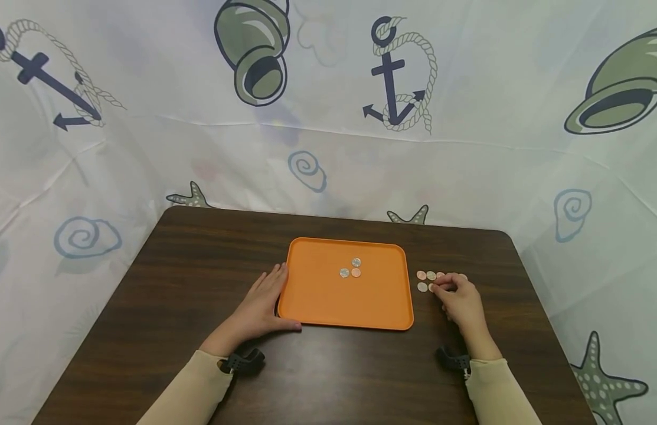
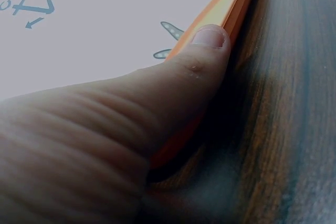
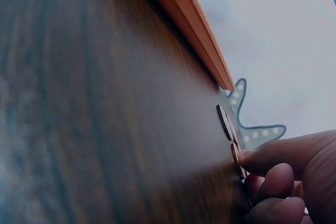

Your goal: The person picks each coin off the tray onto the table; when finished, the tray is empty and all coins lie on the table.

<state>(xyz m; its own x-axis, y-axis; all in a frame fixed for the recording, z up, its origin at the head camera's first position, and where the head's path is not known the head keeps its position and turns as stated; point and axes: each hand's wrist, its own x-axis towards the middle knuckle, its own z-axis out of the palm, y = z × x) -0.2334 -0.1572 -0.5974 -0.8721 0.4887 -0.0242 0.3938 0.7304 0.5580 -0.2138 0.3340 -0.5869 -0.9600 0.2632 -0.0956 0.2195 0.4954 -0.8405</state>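
Note:
An orange tray (image 1: 317,301) lies on the table, with two silver coins (image 1: 344,273) and one copper coin (image 1: 356,272) on it. At its left front corner is my left hand (image 1: 261,304). The fingers stretch along the left side, and the thumb presses the near rim, as the left wrist view also shows. To the right of the tray, several silver and copper coins lie in two short rows. My right hand (image 1: 463,301) pinches a coin (image 3: 236,157) of the near row between thumb and fingertips, low at the tabletop. The hand partly covers the coins beneath it.
The dark wood-grain table (image 1: 216,248) has rounded far corners. Behind and beside it hangs a white curtain (image 1: 339,165) printed with anchors, shells and starfish. Black bands (image 1: 245,361) with cameras sit on both wrists, below light sleeves.

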